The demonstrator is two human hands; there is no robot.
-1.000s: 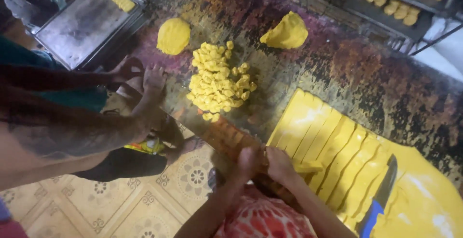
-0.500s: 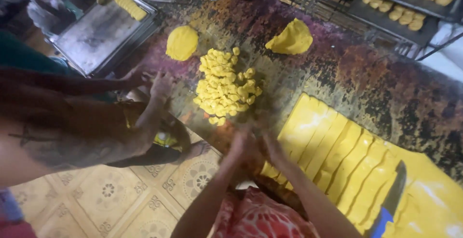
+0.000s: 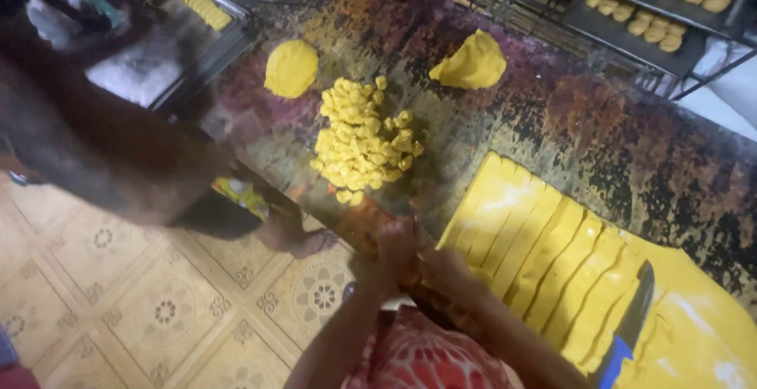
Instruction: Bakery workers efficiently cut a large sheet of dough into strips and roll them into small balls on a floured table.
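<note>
The dark, mottled bench carries a wide sheet of yellow dough scored into long strips, with a blue-handled knife lying on its near end, blade toward the person; a careless reach there could nick a wrist. Beyond it sits a heap of small dough pieces, loosely piled close to the bench edge, so a nudge could send some to the tiled floor. The left hand and right hand press together at that edge, blurred; I cannot tell what they hold. Another person's arm crowds in alongside and could bump them.
</note>
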